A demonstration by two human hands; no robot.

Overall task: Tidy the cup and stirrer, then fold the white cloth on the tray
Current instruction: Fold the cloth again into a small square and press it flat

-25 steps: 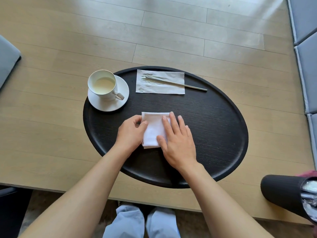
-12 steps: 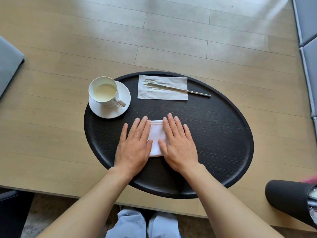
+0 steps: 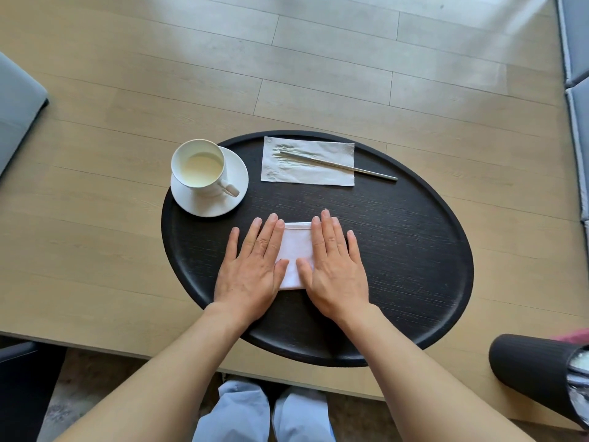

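Observation:
A folded white cloth (image 3: 297, 250) lies in the middle of the black oval tray (image 3: 414, 250). My left hand (image 3: 253, 269) lies flat on the cloth's left side and my right hand (image 3: 334, 266) flat on its right side, fingers spread, palms down. Only a strip of cloth shows between them. A white cup (image 3: 200, 167) with pale liquid stands on a white saucer (image 3: 237, 186) at the tray's far left. A metal stirrer (image 3: 344, 166) rests on a paper napkin (image 3: 318, 173) at the tray's far edge.
The tray sits on a light wooden table (image 3: 95, 250). A dark ribbed cylinder (image 3: 535, 374) lies at the table's near right corner. Grey cushions (image 3: 16, 103) flank the left, and another cushion (image 3: 577, 122) lines the right. My knees (image 3: 264, 416) show below the table edge.
My left hand went from pinching the cloth's edge to lying flat on it. Both hands then slid slightly apart, exposing more cloth between them.

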